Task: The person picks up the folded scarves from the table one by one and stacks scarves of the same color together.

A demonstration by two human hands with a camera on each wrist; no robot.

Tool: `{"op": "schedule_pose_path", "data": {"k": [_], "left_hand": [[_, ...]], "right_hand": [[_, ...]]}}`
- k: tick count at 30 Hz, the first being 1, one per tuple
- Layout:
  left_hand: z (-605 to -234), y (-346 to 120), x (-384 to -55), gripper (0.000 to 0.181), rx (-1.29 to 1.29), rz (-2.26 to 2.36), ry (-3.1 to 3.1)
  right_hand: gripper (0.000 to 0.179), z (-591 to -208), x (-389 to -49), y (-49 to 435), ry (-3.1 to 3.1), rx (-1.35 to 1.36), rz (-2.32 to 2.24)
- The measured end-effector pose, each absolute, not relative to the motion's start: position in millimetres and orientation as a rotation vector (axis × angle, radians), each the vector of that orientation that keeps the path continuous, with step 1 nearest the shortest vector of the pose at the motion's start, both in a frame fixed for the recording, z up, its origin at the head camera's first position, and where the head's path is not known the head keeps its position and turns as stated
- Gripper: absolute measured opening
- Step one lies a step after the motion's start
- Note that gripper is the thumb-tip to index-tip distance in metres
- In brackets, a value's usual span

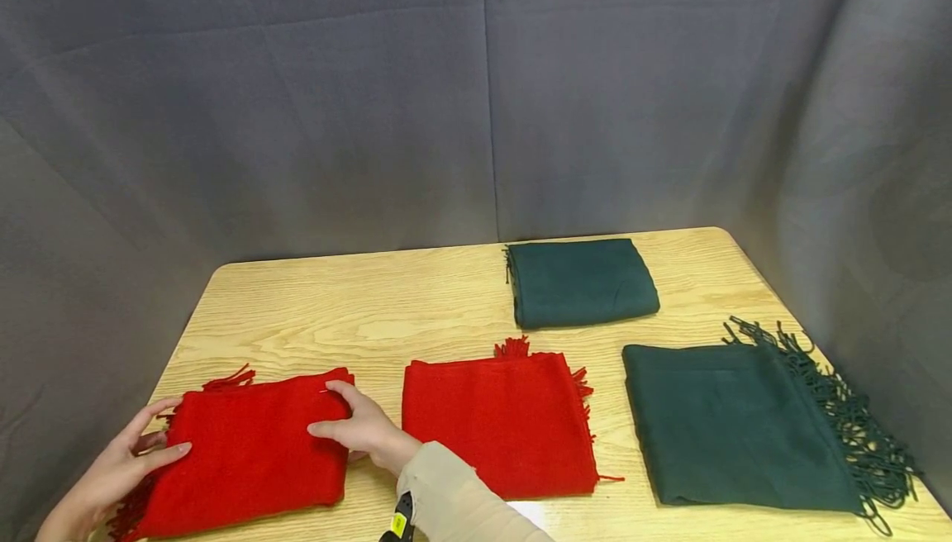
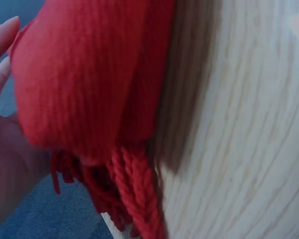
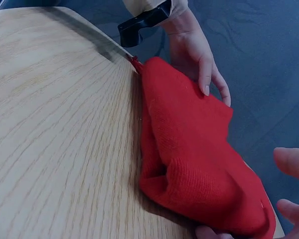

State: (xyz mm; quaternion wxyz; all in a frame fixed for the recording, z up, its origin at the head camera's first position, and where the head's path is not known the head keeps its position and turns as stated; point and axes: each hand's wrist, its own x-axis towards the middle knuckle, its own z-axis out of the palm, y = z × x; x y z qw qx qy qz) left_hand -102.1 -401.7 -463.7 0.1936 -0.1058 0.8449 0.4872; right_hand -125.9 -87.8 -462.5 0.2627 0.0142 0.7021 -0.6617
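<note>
A folded red fringed scarf [image 1: 253,451] lies at the table's left front, its bulky folded edges raised in the wrist views. At its left edge, my left hand [image 1: 119,468] holds it, the thumb on top and other fingers at the side. My right hand [image 1: 369,433] grips the right edge, with thumb and index finger over the top and another finger low against the fold [image 3: 162,181]. Braided red fringe [image 2: 134,184] hangs from the left end; a little more fringe [image 1: 230,378] sticks out at the far edge.
A second folded red scarf [image 1: 498,426] lies just right of my right hand. Farther right is a folded dark green scarf [image 1: 736,426] with its fringe spread toward the table's edge. Another folded green scarf [image 1: 583,282] sits at the back of the wooden table [image 1: 357,302]. Grey curtains [image 1: 372,112] surround it.
</note>
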Motion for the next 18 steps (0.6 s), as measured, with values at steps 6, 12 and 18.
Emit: {"op": "schedule_pose_path", "data": {"k": [6, 12, 18], "left_hand": [[-465.6, -396.8, -99.4, 0.064, -0.253, 1.463, 2.299], [-466.8, -394.4, -98.0, 0.066, -0.161, 1.511, 2.277], [-468.6, -392.8, -97.1, 0.057, -0.067, 1.541, 2.341]], "right_hand": [[0.053, -463.3, -125.1, -92.0, 1.899, 0.036, -1.814], [0.054, -464.2, -125.7, -95.2, 1.944, 0.042, -1.802], [0.056, -467.2, -126.7, -98.1, 1.960, 0.032, -1.819]]}}
